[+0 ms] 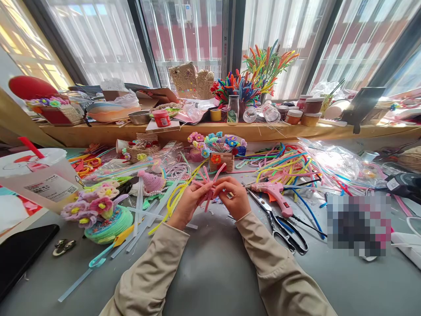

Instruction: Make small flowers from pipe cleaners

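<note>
Head view | I see pink stems (219, 172) at frame centre | left hand (192, 198): thumb and fingers pinched shut on them | right hand (235, 199): fingers curled against them, I can't tell whether gripping | right of centre: scissors (271, 216), glue gun (275, 192)

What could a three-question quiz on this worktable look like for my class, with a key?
1. Choose one. The left hand holds:
a) scissors
b) pink stems
c) beads
2. True or false: the glue gun is pink.
3. Fill in the colour: the cup has a ____ straw.

Key: 1. b; 2. true; 3. red.
</note>
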Tool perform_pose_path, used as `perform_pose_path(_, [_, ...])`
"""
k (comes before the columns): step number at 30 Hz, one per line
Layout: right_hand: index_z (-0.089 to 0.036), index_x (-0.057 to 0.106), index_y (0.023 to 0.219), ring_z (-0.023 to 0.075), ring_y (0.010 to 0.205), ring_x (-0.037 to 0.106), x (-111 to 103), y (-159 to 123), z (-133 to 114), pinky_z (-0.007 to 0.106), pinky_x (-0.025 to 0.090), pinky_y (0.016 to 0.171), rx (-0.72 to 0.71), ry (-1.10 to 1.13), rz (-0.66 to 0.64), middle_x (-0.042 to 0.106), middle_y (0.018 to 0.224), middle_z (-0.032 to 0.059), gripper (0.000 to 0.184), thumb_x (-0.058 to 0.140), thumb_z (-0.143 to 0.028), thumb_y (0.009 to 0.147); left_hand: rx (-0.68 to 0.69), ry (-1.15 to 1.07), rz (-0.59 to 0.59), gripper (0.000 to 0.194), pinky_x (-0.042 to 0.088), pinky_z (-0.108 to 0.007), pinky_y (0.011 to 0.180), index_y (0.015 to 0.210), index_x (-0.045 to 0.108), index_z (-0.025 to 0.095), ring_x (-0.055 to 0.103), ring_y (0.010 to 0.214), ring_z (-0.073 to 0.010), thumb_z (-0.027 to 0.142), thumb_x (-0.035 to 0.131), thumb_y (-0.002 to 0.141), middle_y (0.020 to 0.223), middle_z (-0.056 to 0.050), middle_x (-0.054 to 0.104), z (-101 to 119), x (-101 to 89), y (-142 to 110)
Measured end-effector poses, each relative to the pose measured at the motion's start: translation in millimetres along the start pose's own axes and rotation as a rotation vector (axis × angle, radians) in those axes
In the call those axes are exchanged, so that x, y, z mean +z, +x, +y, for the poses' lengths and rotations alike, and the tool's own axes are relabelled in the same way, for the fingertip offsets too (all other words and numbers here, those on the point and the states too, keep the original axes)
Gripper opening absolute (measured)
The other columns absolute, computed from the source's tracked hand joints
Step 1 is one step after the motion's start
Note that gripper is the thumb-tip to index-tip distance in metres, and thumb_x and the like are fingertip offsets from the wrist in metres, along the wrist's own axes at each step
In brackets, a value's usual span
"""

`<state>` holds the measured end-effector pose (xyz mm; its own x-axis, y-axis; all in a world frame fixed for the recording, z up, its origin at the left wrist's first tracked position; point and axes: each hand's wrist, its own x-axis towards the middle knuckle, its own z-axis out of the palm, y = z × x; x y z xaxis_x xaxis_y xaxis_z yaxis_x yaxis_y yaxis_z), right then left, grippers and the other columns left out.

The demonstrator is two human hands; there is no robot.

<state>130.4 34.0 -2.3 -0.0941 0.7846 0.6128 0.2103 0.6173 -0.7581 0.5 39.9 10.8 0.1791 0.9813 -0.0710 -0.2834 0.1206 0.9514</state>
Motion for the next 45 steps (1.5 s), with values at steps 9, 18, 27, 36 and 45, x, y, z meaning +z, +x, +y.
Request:
perform_pose_path(9, [-0.016, 0.056, 0.071, 0.0111, 0.059, 0.048, 1.0, 1.7, 3.3, 0.021, 0.037, 0.049, 0.274, 0.051, 0.094, 0.056, 0.069, 0.0021, 0.017, 0.049, -0.032, 0.07, 0.025, 0.078, 0.018, 0.023, 0.047, -0.027, 0.066, 0.075, 0.061, 0.01, 0.059, 0.06, -0.0132, 0.025, 0.064, 0.058, 0.064, -0.003, 0.064, -2.3, -2.8, 2.6])
perform_pose_path(18, [-0.015, 0.058, 0.068, 0.0095, 0.052, 0.047, 2.4, 2.0, 17.1, 0.021, 0.036, 0.047, 0.435, 0.335, 0.133, 0.057, 0.061, 0.0002, 0.022, 0.057, -0.036, 0.062, 0.086, 0.212, -0.122, 0.03, 0.047, -0.029, 0.066, 0.082, 0.052, 0.014, 0.059, 0.07, -0.0158, 0.022, 0.066, 0.056, 0.076, -0.003, 0.062, -2.0, 0.9, -0.1])
perform_pose_path(27, [-0.016, 0.06, 0.066, 0.0124, 0.058, 0.051, 1.5, 0.7, 15.9, 0.023, 0.039, 0.054, 0.482, 0.279, 0.039, 0.057, 0.062, 0.0001, 0.024, 0.064, -0.036, 0.053, 0.087, 0.237, -0.055, 0.039, 0.042, -0.024, 0.053, 0.083, 0.042, 0.016, 0.057, 0.053, -0.0129, 0.027, 0.066, 0.055, 0.059, 0.002, 0.059, 1.5, 5.0, -3.3])
perform_pose_path(36, [-0.015, 0.058, 0.056, 0.0071, 0.05, 0.044, 2.6, 3.3, 12.5, 0.019, 0.032, 0.046, 0.598, 0.508, 0.123, 0.053, 0.054, -0.0028, 0.017, 0.063, -0.032, 0.056, 0.072, 0.277, -0.075, 0.038, 0.04, -0.024, 0.055, 0.084, 0.042, 0.016, 0.059, 0.056, -0.0142, 0.024, 0.065, 0.056, 0.057, 0.002, 0.06, 2.4, 5.0, -4.2])
perform_pose_path(45, [-0.016, 0.06, 0.064, 0.006, 0.05, 0.04, 0.6, 3.7, 15.0, 0.018, 0.029, 0.044, 0.613, 0.629, 0.244, 0.054, 0.059, -0.0031, 0.019, 0.064, -0.033, 0.055, 0.07, 0.194, 0.042, 0.043, 0.043, -0.026, 0.061, 0.087, 0.042, 0.015, 0.058, 0.06, -0.013, 0.025, 0.067, 0.053, 0.065, 0.001, 0.061, 3.5, 7.6, -4.4])
